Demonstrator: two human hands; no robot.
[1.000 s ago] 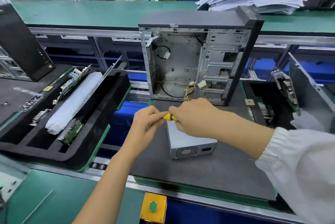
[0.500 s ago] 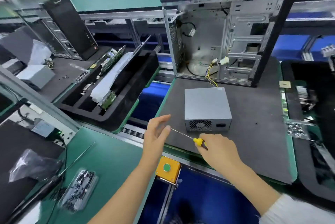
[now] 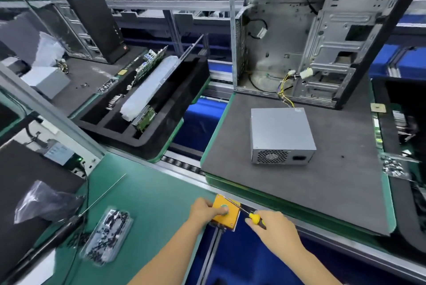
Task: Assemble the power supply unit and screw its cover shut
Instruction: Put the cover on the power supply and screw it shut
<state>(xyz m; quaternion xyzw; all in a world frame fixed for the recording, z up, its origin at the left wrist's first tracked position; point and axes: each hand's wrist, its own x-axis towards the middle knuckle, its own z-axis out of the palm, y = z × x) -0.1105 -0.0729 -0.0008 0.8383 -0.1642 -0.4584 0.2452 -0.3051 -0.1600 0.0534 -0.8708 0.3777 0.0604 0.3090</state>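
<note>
Left hand (image 3: 204,211) rests on the orange button box (image 3: 224,214) at the near edge of the counter (image 3: 143,201), fingers curled over its left side and thumb on the green button (image 3: 224,207); likely pressing it to send the conveyor on.

Right hand (image 3: 274,227) grips the yellow handle of a screwdriver (image 3: 247,212). The shaft points far-left across the top of the box, parked clear of the work, presumably so the tool is ready without being put down.

Power supply (image 3: 281,135) sits flat on the grey pallet mat (image 3: 311,181), well apart from both hands, grille facing near. Its cover looks closed; screws too small to tell.

Behind it the open computer case (image 3: 311,38) stands upright, yellow wires (image 3: 284,91) running down towards the unit.

Far left, a black foam tray (image 3: 147,144) holds boards. A blurred bag of screws (image 3: 108,236) lies near left on the counter, within reach.
</note>
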